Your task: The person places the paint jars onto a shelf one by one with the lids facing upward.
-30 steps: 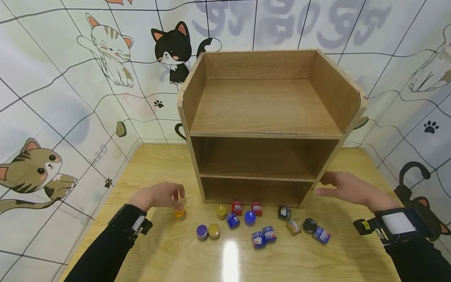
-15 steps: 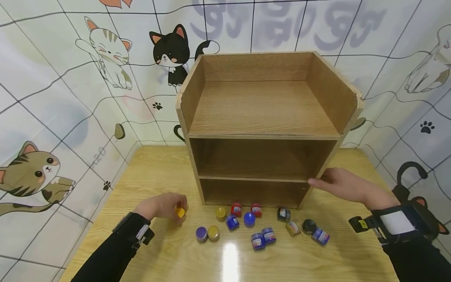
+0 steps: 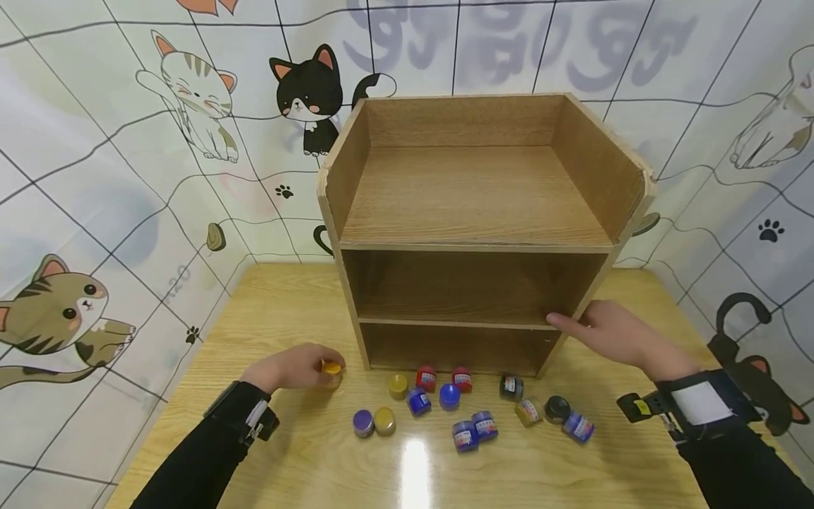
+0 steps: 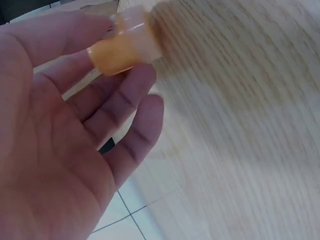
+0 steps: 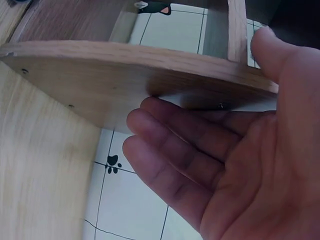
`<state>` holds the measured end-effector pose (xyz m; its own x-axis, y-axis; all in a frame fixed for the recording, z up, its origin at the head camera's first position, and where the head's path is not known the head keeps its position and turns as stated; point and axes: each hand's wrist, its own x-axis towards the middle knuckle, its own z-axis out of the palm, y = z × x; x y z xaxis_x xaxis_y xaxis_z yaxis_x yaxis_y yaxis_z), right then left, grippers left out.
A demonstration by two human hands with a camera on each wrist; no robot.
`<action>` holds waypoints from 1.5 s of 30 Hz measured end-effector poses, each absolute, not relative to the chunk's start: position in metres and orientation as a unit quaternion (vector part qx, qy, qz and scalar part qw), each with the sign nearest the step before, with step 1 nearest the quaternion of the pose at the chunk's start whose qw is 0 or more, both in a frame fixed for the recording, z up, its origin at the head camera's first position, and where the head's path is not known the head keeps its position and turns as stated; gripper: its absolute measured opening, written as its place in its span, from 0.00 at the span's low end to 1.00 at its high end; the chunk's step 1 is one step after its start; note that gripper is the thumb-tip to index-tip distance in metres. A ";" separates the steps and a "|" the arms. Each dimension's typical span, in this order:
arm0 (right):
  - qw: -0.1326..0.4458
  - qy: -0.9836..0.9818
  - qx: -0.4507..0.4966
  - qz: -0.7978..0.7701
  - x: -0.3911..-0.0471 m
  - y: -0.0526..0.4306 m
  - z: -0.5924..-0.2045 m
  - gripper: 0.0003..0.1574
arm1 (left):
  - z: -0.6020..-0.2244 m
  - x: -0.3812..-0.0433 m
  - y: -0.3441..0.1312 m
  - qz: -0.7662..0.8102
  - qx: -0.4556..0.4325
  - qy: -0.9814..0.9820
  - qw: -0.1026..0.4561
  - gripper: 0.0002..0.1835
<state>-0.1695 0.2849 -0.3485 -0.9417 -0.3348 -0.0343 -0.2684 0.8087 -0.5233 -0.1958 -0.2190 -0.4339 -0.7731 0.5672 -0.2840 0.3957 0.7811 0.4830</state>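
Observation:
My left hand pinches a small paint jar with a yellow-orange lid, low over the left part of the table. In the left wrist view the orange jar lies tilted between thumb and fingertips, with the ring and little fingers off it. At the lower right side of the wooden shelf unit, my right hand holds the side panel. The right wrist view has its thumb past the front edge of that panel, while the other fingers lie along the outer face.
Several paint jars lie or stand before the shelf: purple, yellow, red, blue and black. They sit on a light wooden table. Cat-patterned walls enclose the back and sides.
My left hand has closed on the yellow-orange-lidded jar and shifted slightly right, tilting it. The right hand has moved left onto the shelf's side panel, its thumb now over the front edge.

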 end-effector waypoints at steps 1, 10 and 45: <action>0.063 0.949 -0.158 -0.266 -0.169 0.285 -0.349 0.39 | -0.434 -0.196 -0.220 0.204 0.260 0.920 0.211 0.16; 0.067 0.949 -0.157 -0.264 -0.169 0.285 -0.352 0.42 | -0.435 -0.197 -0.230 0.224 0.234 0.921 0.215 0.17; 0.004 0.955 -0.170 -0.244 -0.169 0.280 -0.354 0.41 | -0.423 -0.203 -0.239 0.240 0.269 0.910 0.206 0.16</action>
